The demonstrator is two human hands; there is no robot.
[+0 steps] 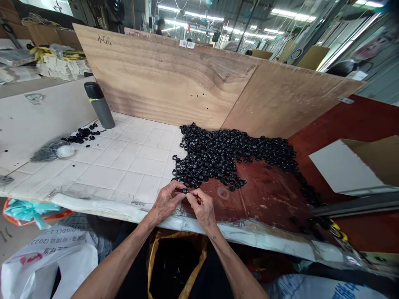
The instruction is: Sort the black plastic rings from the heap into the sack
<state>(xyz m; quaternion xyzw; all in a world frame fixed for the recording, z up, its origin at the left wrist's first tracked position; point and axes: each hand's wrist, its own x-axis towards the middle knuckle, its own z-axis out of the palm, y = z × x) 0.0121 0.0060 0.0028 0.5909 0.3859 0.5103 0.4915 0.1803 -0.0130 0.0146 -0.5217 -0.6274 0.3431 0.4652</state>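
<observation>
Left hand: fingers pinch one side of the small black part.
Right hand: fingers pinch its other side.
Small black part: between both hands, over the table's front edge.
Black pile: just past the hands.
Gray bottle: stands far left, by the wood board.

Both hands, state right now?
Left hand: fingers closed on a small black ring-like part.
Right hand: fingers closed on the same part.
</observation>
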